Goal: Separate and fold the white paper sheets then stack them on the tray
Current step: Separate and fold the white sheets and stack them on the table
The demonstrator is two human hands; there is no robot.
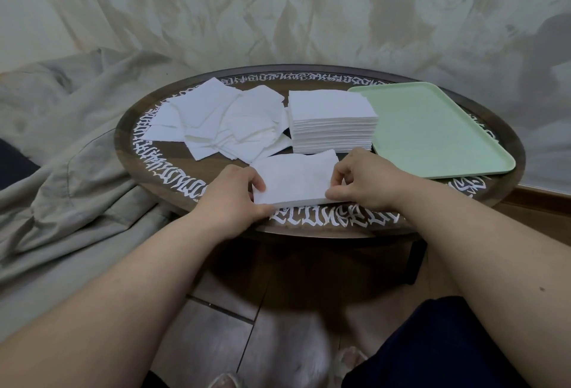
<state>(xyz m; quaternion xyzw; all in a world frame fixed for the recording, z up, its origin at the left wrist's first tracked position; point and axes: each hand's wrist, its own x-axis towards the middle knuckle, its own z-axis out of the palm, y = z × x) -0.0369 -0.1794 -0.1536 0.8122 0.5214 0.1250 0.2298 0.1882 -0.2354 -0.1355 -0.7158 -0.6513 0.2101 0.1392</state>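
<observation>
Both sets of fingers are curled onto the folded white sheet that lies on the near part of the tabletop. On my left hand the fingers pinch the sheet's left edge, thumb low at the near corner. On my right hand the fingers are bent down onto the sheet's right edge, with the thumb along the near edge. I cannot tell whether that edge is lifted or lying flat.

Just beyond the sheet stands a tall, squared stack of white paper, close behind my right hand. To its left a loose spread of white sheets lies overlapping at odd angles. To the right of the stack is the pale green tray, its near left corner beside the stack.

White lettering rings the dark round tabletop. Off to the left lies crumpled grey-beige fabric, and a pale patterned wall is behind.
</observation>
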